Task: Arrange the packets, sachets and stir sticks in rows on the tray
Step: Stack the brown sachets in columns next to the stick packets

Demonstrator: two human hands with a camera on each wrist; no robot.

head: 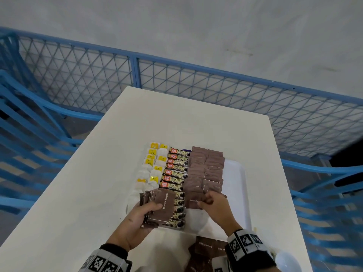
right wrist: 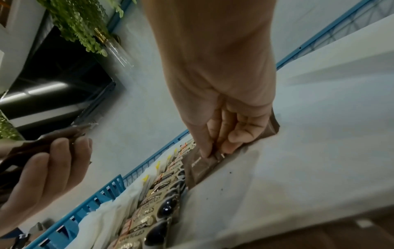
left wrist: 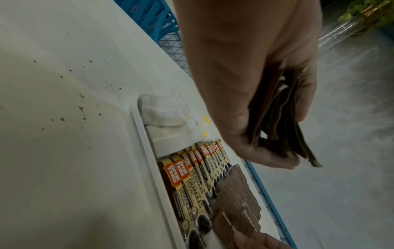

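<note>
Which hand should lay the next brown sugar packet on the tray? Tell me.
Right. The right hand already pinches a packet at the brown row's near end, while the left hand is full, gripping the spare stack.

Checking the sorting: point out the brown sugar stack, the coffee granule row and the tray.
brown sugar stack [head: 164,207], head view, front sachet's face.
coffee granule row [head: 175,168], head view, middle stick.
tray [head: 236,173], head view, bare right floor.

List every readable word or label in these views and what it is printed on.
"Brown Sugar": top sachet of the stack gripped by the left hand.
"Great Taste" and "GRANULES": coffee sticks on the tray.
"Brown Sugar": loose sachets on the table.
Small print on the coffee sticks and yellow tea bag tags: unreadable.
</note>
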